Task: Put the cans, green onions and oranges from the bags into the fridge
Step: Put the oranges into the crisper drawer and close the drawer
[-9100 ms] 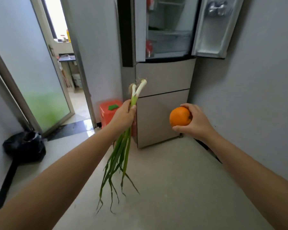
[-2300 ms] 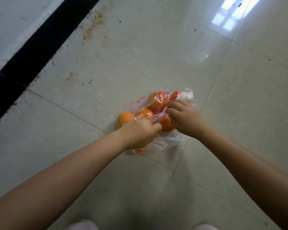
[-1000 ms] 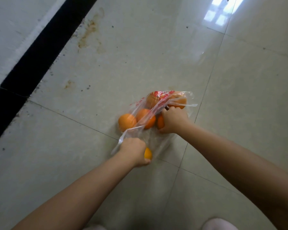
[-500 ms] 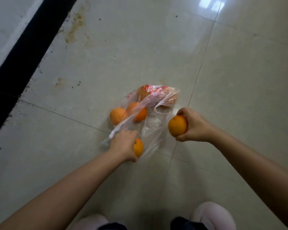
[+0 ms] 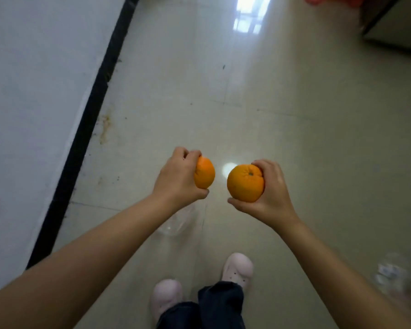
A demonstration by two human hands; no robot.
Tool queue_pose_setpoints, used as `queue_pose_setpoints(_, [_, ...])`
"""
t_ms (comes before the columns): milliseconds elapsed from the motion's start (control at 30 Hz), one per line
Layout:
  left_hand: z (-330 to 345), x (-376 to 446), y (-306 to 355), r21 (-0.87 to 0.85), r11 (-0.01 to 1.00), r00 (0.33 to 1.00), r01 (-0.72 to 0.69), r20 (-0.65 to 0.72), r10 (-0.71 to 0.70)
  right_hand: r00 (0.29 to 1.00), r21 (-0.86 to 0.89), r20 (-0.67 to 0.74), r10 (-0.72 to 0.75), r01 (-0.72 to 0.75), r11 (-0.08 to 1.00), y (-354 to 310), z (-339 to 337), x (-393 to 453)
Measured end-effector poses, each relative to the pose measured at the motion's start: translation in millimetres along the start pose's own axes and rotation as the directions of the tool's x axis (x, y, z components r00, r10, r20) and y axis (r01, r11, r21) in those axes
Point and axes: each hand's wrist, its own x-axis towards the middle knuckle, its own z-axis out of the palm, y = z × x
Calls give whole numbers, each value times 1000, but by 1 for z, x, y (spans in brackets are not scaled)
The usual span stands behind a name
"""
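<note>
Each hand, left (image 5: 178, 180) and right (image 5: 269, 191), now grips one orange (image 5: 205, 173) (image 5: 245, 182) above the floor (image 5: 294, 138); the bag of oranges has left view.

No text, label, brand, number or sign can be read anywhere in the head view. The blurred clear plastic (image 5: 389, 274) at about four o'clock carries a few pale patches that may be print, but they are too smeared to make out.
</note>
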Motion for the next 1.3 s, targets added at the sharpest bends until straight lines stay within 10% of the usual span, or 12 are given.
queue_pose_setpoints(233, [-185,-40,246,44,957,946,-287,-144,290,937,-7,-348,-28,27,1000,-119,-280,-29])
queue_pose_setpoints(500, [-301,-80,485,164,817,738,-553,-357,572,805,-125,-574,-150,95,988,-174,-552,-82])
queue_pose_setpoints(900, [-371,-7,742,232,593,429,-772,-498,753,638,-425,-684,-354,46,904,-149,-814,-29])
queue_pose_setpoints(1300, [-435,204,1015,264,550,353,-792,-537,766,565,-498,-727,-390,-44,866,-62,-1083,144])
